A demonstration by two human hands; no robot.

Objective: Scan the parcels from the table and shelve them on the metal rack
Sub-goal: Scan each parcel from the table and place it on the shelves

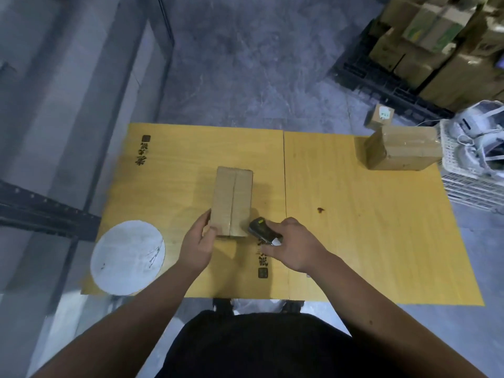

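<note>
Left grip (200, 242) pinched the box (231, 201) on the table (354, 227); right grip (294, 245) curled round the scanner (261, 230) beside it.

black printed characters on the yellow table (354, 241), too blurred to read

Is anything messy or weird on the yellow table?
A small dark brown stain marks the table right of its middle seam, like a dried drip. A white paper circle hangs over the near left edge. The boxes look undamaged.
</note>
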